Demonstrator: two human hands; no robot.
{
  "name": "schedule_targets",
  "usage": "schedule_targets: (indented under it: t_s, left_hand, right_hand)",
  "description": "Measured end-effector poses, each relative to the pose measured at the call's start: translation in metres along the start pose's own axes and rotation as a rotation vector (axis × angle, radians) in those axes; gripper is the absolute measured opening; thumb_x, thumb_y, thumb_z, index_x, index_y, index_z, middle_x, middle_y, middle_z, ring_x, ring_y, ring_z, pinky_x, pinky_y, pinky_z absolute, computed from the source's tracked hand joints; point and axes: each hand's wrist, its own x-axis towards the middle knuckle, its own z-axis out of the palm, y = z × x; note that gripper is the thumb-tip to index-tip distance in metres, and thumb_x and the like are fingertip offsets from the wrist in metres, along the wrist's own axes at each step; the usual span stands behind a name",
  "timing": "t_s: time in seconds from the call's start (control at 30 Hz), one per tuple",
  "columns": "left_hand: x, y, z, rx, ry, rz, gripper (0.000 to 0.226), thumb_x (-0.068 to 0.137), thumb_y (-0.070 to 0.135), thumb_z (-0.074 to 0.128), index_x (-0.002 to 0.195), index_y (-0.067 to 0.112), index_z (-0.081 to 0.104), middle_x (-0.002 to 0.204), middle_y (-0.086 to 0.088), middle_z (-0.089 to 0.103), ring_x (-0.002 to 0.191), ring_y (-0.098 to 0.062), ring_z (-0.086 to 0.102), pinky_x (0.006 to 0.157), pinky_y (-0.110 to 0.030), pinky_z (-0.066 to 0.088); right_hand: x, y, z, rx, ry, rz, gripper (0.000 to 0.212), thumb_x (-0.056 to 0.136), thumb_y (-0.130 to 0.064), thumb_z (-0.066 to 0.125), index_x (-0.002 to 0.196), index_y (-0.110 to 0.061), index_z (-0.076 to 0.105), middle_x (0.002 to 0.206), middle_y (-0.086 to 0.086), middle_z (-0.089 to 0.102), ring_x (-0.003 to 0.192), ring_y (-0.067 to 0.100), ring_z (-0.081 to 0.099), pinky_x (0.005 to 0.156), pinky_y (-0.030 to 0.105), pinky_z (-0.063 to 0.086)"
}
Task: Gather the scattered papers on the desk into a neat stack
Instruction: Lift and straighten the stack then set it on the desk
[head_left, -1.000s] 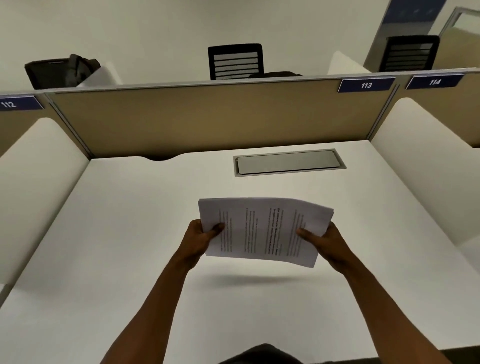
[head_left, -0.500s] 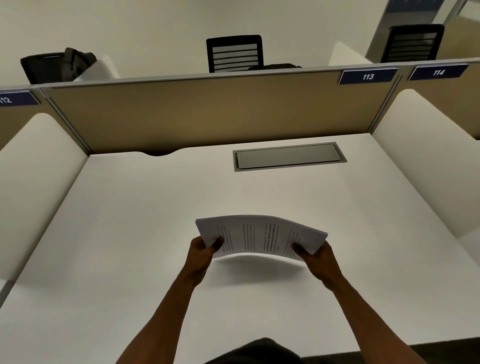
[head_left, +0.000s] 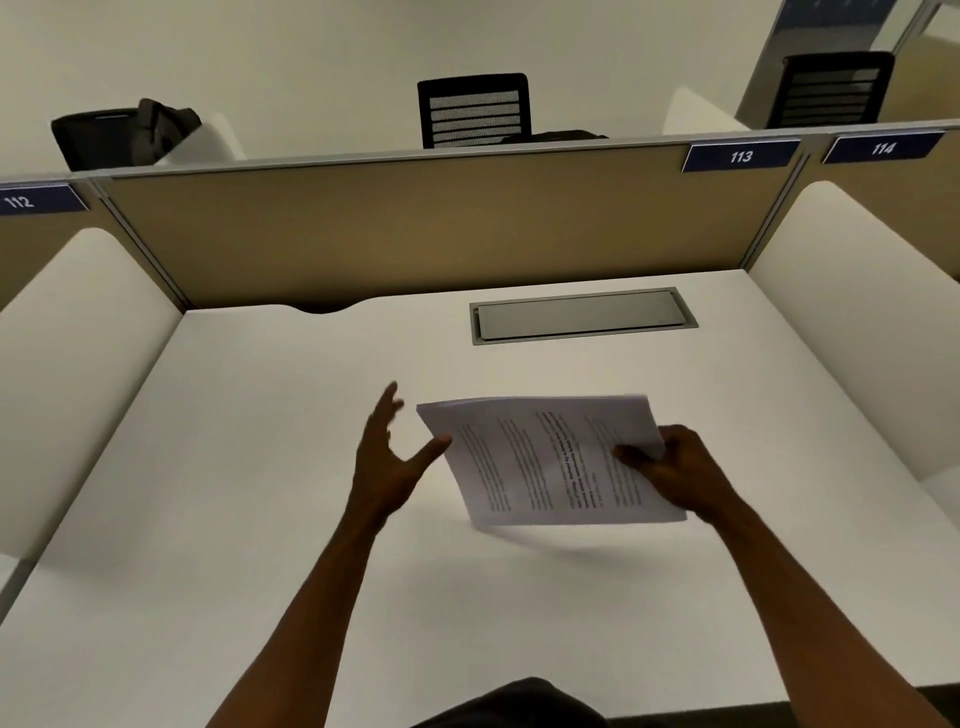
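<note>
White side panels close in the desk, and on the far left a blue label reading 112 sits on the tan partition. Behind that partition a dark bag rests on the neighbouring side, with a black chair further along.

Moving right, the person's left hand is spread wide, fingers fanned and slightly blurred, holding nothing. Its thumb tip lies right at the left edge of the papers; whether it touches them I cannot tell.

Next comes the stack itself, printed pages squared together, tilted with its lower left corner down at the desk surface and the rest lifted, a soft shadow beneath. Beyond it, set into the desk near the partition, is a grey cable hatch.

The right hand grips the stack at its right edge, thumb pressed on the top page, fingers curled underneath.

Further right, labels 113 and 114 mark the partition, and a second black chair stands behind.
</note>
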Motion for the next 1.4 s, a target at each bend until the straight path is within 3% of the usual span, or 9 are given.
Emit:
schedule_targets:
  t_s: [0.17,0.33,0.43,0.53,0.7,0.8,0.97,1.17,1.4]
  left_hand:
    - [0.021,0.073,-0.003,0.399,-0.205,0.467,0.091,0.072,0.069,0.071,0.150,0.038,0.037,0.156,0.008,0.042,0.148,-0.011,0.031,0.117,-0.028,0.025]
    - [0.027,0.095,0.021,0.327,-0.438,0.432,0.060,0.088,0.038,0.073,0.143,0.026,0.052,0.131,0.001,0.068,0.110,-0.016,0.066,0.090,-0.027,0.054]
    - [0.028,0.085,0.025,0.254,-0.370,0.399,0.027,0.095,0.027,0.065,0.120,0.019,0.071,0.110,0.001,0.075,0.088,-0.014,0.068,0.072,-0.021,0.049]
    - [0.025,0.077,0.027,0.179,-0.340,0.328,0.021,0.097,0.024,0.062,0.111,0.017,0.076,0.100,0.003,0.075,0.081,-0.014,0.069,0.066,-0.016,0.048]
    - [0.021,0.063,0.019,-0.032,-0.306,0.214,0.020,0.098,0.026,0.061,0.106,0.016,0.075,0.101,-0.001,0.076,0.085,-0.017,0.073,0.074,-0.027,0.059]
    - [0.019,0.052,0.015,-0.207,-0.257,0.112,0.022,0.097,0.029,0.062,0.104,0.013,0.075,0.102,-0.002,0.077,0.089,-0.020,0.074,0.080,-0.033,0.060]
    - [0.015,0.037,0.024,-0.402,-0.284,0.014,0.018,0.096,0.025,0.063,0.103,0.014,0.077,0.104,-0.005,0.078,0.093,-0.022,0.073,0.082,-0.035,0.060]
    - [0.007,0.010,0.031,-0.454,-0.276,-0.106,0.022,0.088,0.037,0.067,0.098,0.022,0.079,0.107,-0.008,0.077,0.098,-0.028,0.073,0.088,-0.044,0.060]
    - [-0.013,-0.037,0.041,-0.464,-0.288,-0.202,0.028,0.094,0.027,0.066,0.116,0.012,0.073,0.117,-0.009,0.074,0.112,-0.032,0.069,0.087,-0.031,0.058]
  right_hand:
    - [0.014,-0.053,-0.033,-0.121,-0.127,-0.173,0.022,0.085,-0.017,0.075,0.070,-0.032,0.071,0.074,0.001,0.073,0.068,0.018,0.070,0.059,0.027,0.051]
    - [0.028,-0.092,-0.043,-0.192,-0.222,-0.274,0.034,0.084,-0.014,0.076,0.059,-0.035,0.065,0.056,-0.016,0.066,0.053,0.002,0.063,0.052,0.013,0.044]
    - [0.032,-0.103,-0.047,-0.224,-0.262,-0.290,0.028,0.082,-0.015,0.078,0.060,-0.029,0.068,0.058,-0.019,0.067,0.053,-0.001,0.062,0.053,0.015,0.043]
    - [0.032,-0.106,-0.051,-0.190,-0.335,-0.284,0.006,0.082,-0.030,0.078,0.078,-0.027,0.076,0.074,-0.011,0.075,0.067,0.008,0.071,0.056,0.018,0.051]
    - [0.031,-0.081,-0.068,0.282,-0.341,-0.254,0.065,0.068,-0.070,0.072,0.111,-0.021,0.074,0.102,0.011,0.076,0.092,0.027,0.072,0.076,0.042,0.058]
    - [0.025,-0.059,-0.053,0.684,-0.371,-0.165,0.099,0.058,-0.065,0.082,0.137,-0.013,0.053,0.117,0.017,0.070,0.105,0.032,0.069,0.084,0.049,0.058]
    - [0.008,-0.042,0.014,0.596,-0.351,-0.150,0.056,0.080,-0.007,0.077,0.132,-0.013,0.057,0.128,0.009,0.068,0.118,0.029,0.065,0.089,0.037,0.058]
    - [0.004,-0.034,0.050,0.439,-0.082,-0.081,0.019,0.083,-0.024,0.075,0.100,-0.033,0.074,0.106,-0.007,0.077,0.096,0.015,0.073,0.078,0.030,0.060]
    - [-0.013,-0.010,0.080,0.293,-0.004,-0.025,0.017,0.089,-0.025,0.071,0.094,-0.041,0.068,0.100,-0.016,0.073,0.092,0.005,0.070,0.071,0.019,0.058]
